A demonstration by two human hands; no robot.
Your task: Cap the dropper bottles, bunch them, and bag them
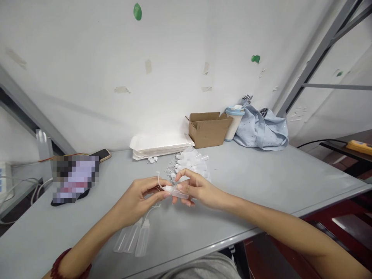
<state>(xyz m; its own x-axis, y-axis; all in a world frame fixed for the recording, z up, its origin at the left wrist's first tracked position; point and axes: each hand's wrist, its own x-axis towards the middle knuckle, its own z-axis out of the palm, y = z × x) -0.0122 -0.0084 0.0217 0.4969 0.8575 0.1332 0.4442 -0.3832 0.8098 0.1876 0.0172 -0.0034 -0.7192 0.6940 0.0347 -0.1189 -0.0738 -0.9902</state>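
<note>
Small translucent bottle (181,194) held in both hands over the desk (250,178), middle of scene; long axis roughly left-right, white capped end pointing left, base right and slightly nearer. Thin bent tube (159,180) sticks up at the cap end. Left hand (141,195) pinches the cap end, thumb against fingertips. Right hand (200,190) grips the body, thumb on top, fingers loosely curled. Bottle pile (190,157) just beyond, far side; more loose bottles (142,239) near left. Cardboard box (210,131) far right of pile.
</note>
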